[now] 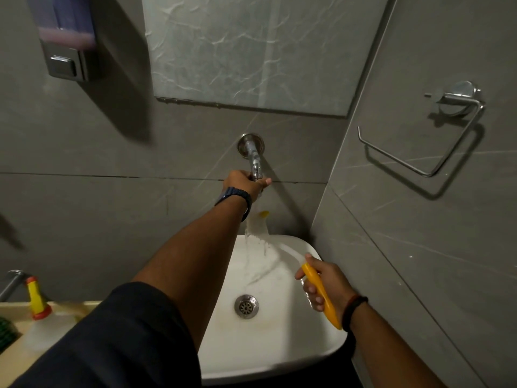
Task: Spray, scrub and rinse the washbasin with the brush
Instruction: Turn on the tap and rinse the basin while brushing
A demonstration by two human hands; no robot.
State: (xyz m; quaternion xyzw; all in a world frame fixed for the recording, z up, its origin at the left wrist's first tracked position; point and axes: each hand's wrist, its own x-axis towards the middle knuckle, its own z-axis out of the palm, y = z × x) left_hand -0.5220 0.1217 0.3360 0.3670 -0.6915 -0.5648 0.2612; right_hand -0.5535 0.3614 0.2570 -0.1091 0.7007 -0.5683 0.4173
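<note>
The white washbasin (279, 357) sits below a chrome wall tap (253, 152). My left hand (244, 183) is stretched out and closed around the tap's handle. Water runs from the tap into the back of the basin. My right hand (324, 284) grips the yellow handle of the brush (319, 289) over the basin's right side. The brush's white head is held up under the stream, blurred by the water. The metal drain (246, 306) lies in the middle of the bowl.
A spray bottle with a yellow and red nozzle (36, 301) stands on the beige counter (16, 357) at left. A soap dispenser (65, 37) hangs on the wall upper left. A mirror (263, 51) is above the tap. A chrome paper holder (436, 130) is on the right wall.
</note>
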